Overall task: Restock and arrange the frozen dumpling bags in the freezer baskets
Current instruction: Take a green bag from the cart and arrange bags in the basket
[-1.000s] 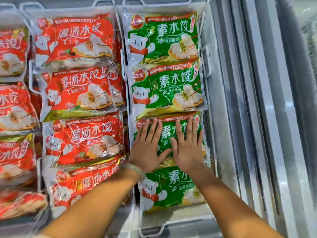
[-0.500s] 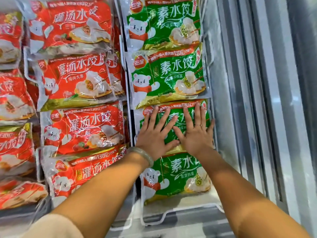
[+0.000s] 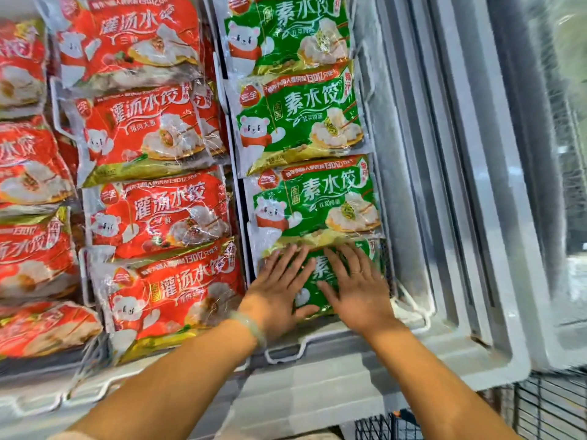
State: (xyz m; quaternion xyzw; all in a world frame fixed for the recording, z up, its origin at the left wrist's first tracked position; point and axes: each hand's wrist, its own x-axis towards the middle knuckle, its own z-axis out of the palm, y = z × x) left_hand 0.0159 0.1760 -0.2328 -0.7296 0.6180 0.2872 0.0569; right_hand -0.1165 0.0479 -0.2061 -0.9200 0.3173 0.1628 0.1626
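Left hand: the left hand (image 3: pixel 275 293) lies flat and open, fingers spread, palm down on the nearest green dumpling bag (image 3: pixel 313 282); a pale bracelet (image 3: pixel 251 325) sits at the wrist.
Right hand: the right hand (image 3: pixel 357 290) is likewise open and flat beside it, a ring on one finger, gripping nothing.
What changed: half a second ago both palms pressed on the third green bag (image 3: pixel 317 201) up the column; they have since slid toward the person onto the front bag, leaving the third one uncovered and lying flat.
Front bag: it sits at the near end of the right-hand basket, its top edge tucked under the bag behind, its near edge close to the white wire basket rim (image 3: pixel 286 352).
Green column: four bags overlap like shingles, running away to the far green bag (image 3: pixel 286 30).
Red columns: the red dumpling bags (image 3: pixel 149 128) to the left look stacked but more crumpled.
Meaning: probably the last smoothing press on this column; the green basket appears full and ordered.
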